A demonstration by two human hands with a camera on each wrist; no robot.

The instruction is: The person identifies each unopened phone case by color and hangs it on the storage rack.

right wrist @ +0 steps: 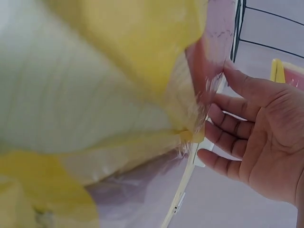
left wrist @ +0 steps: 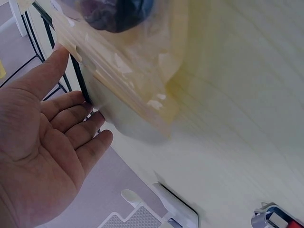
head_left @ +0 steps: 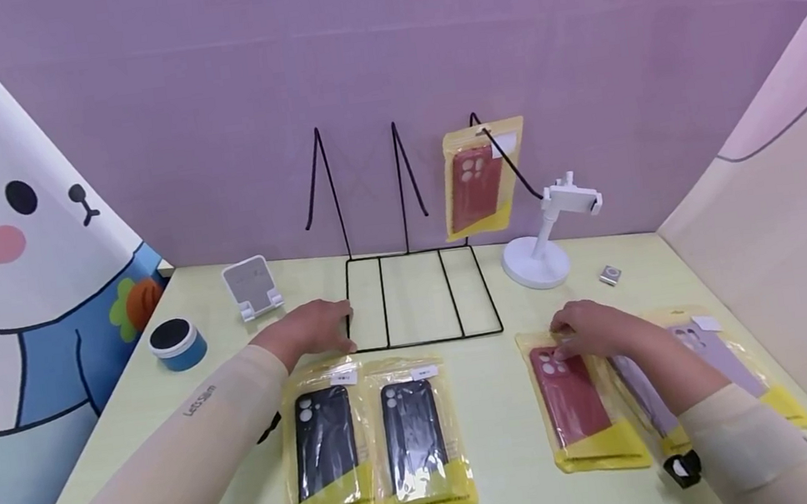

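My left hand (head_left: 310, 328) touches the left side of the black wire rack (head_left: 384, 305) with spread thumb and fingertips. Just below that hand lie two bagged black phone cases (head_left: 324, 438) (head_left: 414, 435), side by side. My right hand (head_left: 597, 327) pinches the top of a yellow-edged bag holding a red phone case (head_left: 571, 395). In the right wrist view, the thumb and bent fingers (right wrist: 228, 126) are at this bag's edge. Another bagged red case (head_left: 474, 184) hangs from the rack's right hook. Bagged purple cases (head_left: 719, 356) lie partly under my right forearm.
A white phone stand (head_left: 536, 261) with a round base stands right of the rack, near a small silver gadget (head_left: 610, 275). At left are a small white folding stand (head_left: 252, 287) and a blue jar (head_left: 181, 346). A purple backdrop (head_left: 206, 125) rises behind the table.
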